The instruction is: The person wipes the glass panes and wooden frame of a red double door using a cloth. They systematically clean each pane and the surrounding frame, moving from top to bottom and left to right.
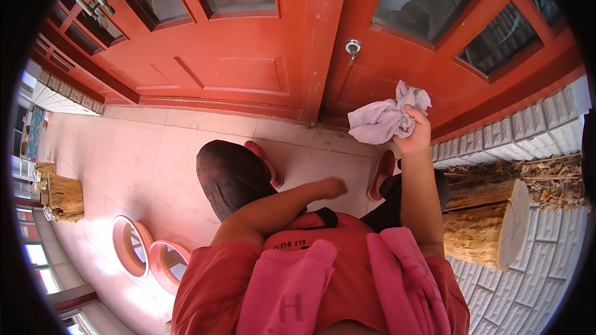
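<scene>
My right hand (414, 136) grips a crumpled, pale pink cloth (378, 120) with darker smudges, held in front of the lower part of a red door (358, 74). Above the cloth, a round metal lock (353, 47) with a key in it sits in the same door. My left hand (333, 188) is lowered over my lap, its fingers curled together and blurred; whether it holds anything cannot be seen. A bright pink towel (288, 284) hangs over my shoulders, down both sides of my red shirt.
Two round basins (150, 253) stand on the tiled floor (139, 153) at left, a wood stump (66, 197) beyond them. At right are a log (479, 228), dry leaves (554, 172) and a white brick wall (526, 121). Red glass-paned doors (223, 51) rise ahead.
</scene>
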`<move>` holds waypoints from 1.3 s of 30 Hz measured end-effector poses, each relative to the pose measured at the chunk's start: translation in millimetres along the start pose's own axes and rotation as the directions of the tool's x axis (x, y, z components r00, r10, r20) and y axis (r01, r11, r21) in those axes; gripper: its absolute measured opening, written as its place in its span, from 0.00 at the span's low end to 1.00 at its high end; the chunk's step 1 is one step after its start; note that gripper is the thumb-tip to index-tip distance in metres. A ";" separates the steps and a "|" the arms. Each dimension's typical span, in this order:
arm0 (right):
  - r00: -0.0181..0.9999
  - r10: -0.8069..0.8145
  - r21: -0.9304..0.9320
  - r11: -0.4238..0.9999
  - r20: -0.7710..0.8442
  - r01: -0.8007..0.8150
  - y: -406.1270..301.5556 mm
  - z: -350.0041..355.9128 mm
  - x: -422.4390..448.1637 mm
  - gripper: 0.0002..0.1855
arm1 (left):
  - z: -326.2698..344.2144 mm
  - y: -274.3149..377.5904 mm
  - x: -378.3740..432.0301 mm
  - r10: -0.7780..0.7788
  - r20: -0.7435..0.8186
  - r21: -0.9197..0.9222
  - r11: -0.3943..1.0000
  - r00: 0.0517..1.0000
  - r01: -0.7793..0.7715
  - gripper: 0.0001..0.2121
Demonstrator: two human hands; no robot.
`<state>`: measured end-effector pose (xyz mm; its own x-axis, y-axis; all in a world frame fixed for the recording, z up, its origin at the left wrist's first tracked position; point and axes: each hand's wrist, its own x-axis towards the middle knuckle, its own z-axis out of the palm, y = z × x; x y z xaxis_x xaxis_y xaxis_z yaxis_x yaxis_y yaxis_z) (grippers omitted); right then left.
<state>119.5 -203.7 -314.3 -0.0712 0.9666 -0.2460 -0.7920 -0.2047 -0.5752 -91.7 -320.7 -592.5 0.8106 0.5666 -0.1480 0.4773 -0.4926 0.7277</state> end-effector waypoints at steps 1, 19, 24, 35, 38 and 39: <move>1.000 -0.005 0.009 1.000 0.018 0.004 0.0 -1.3 -2.7 0.23 | 18.7 -1.5 -10.2 -0.079 0.195 -0.022 0.996 0.978 0.085 0.13; 0.934 0.354 -0.097 0.932 0.044 -0.349 145.5 3.0 30.1 0.16 | 10.4 1.3 -133.7 -0.666 0.212 -0.041 0.725 0.715 0.687 0.13; 0.890 0.421 -0.184 0.902 0.176 -0.390 170.4 19.3 31.1 0.15 | -3.5 -1.5 -175.9 -0.784 0.078 -0.124 0.605 0.616 0.786 0.13; 0.926 0.378 -0.306 0.883 0.010 -0.357 156.0 13.2 3.4 0.20 | -71.6 -102.1 -286.1 -0.916 -0.114 -0.271 0.400 0.384 0.875 0.14; 0.888 0.428 -0.424 0.782 -0.168 -0.458 160.4 -4.7 0.9 0.20 | -99.9 -142.4 -306.1 -0.931 -0.133 -0.290 0.363 0.339 0.885 0.14; 0.862 0.451 -0.460 0.729 -0.232 -0.506 161.5 -13.2 3.2 0.20 | -110.7 -156.6 -305.6 -0.931 -0.138 -0.291 0.365 0.339 0.884 0.14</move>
<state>-0.6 -235.7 -418.2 -0.2774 0.7050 -0.6527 -0.2625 -0.7092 -0.6543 -451.7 -343.7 -587.0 -0.2158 0.7415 -0.6353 0.7920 0.5134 0.3302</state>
